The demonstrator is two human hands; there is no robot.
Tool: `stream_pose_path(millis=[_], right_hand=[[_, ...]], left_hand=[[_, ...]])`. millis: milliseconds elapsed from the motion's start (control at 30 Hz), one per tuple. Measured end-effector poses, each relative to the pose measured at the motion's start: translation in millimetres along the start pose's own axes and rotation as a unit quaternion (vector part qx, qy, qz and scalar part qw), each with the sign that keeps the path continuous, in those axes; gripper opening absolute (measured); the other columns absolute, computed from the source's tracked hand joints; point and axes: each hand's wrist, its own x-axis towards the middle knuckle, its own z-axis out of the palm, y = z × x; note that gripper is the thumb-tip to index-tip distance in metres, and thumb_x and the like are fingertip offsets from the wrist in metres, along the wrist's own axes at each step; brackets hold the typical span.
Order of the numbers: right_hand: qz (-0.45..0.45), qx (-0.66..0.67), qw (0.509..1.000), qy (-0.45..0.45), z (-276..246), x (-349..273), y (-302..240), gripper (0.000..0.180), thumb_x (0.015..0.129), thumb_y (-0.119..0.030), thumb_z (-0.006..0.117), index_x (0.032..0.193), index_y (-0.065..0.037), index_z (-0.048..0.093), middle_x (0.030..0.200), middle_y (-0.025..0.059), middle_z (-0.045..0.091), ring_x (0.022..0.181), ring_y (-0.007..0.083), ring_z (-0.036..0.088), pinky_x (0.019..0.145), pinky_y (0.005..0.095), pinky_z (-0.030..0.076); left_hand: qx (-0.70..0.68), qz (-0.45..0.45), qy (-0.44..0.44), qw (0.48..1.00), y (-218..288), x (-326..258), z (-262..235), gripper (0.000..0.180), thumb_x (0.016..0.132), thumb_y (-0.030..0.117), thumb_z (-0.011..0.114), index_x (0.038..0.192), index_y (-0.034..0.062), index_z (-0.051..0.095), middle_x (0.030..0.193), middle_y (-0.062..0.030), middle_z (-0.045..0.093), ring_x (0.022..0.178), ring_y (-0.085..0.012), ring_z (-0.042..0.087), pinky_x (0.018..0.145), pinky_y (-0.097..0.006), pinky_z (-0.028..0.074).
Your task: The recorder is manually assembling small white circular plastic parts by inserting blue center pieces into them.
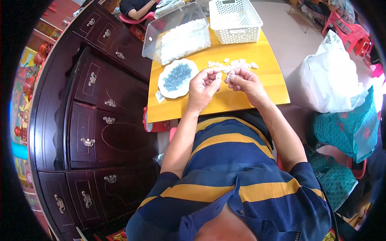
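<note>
Pieces point(218, 75), small and white, sit pinched in left hand point(203, 88) and right hand point(248, 85), upper centre of the frame, over yellow table point(269, 68)

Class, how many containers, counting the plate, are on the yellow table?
3: a clear plastic bin, far left; a white perforated basket, far right; a white plate, nearer left. Others may be hidden.

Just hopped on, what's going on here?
The person's left hand pinches a small white piece over a yellow table; the right hand, close beside it, pinches another. Loose pieces lie just beyond. A plate of dark bits sits to the left, with a clear bin and white basket toward the far edge.
</note>
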Motion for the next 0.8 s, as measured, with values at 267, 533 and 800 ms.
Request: stream_pose_path(millis=[267, 533, 800], right_hand=[[0.001, -0.015, 1.000, -0.003, 0.4, -0.5, 1.1, 0.012, 0.094, -0.019, 0.064, 0.100, -0.009, 0.063, 0.090, 0.0003, 0.070, 0.079, 0.0056, 0.060, 0.070, 0.0209, 0.045], [0.007, -0.013, 1.000, 0.002, -0.4, 0.6, 2.1, 0.012, 0.094, -0.020, 0.064, 0.100, -0.010, 0.063, 0.090, 0.0013, 0.070, 0.079, 0.0061, 0.060, 0.070, 0.0208, 0.045], [0.008, -0.013, 1.000, 0.005, -1.6, 1.5, 5.4, 0.012, 0.094, -0.019, 0.064, 0.101, -0.009, 0.062, 0.091, 0.0017, 0.070, 0.080, 0.0068, 0.061, 0.071, 0.0208, 0.045]], left_hand=[[0.020, 0.003, 0.002, 1.000, -4.0, -2.6, 0.1, 0.016, 0.090, -0.001, 0.063, 0.106, -0.0003, 0.063, 0.086, 0.0002, 0.065, 0.070, -0.0030, 0.058, 0.062, -0.019, 0.049], [0.007, -0.025, 0.049, 0.998, -10.0, -5.8, -10.8, 0.015, 0.092, 0.006, 0.062, 0.106, 0.0009, 0.061, 0.084, -0.0043, 0.064, 0.069, -0.0079, 0.060, 0.059, -0.022, 0.052], [-0.016, -0.027, 0.023, 0.999, -13.4, -10.3, -11.5, 0.018, 0.093, 0.010, 0.064, 0.109, 0.0025, 0.066, 0.088, -0.0061, 0.067, 0.068, -0.0083, 0.061, 0.064, -0.023, 0.053]])
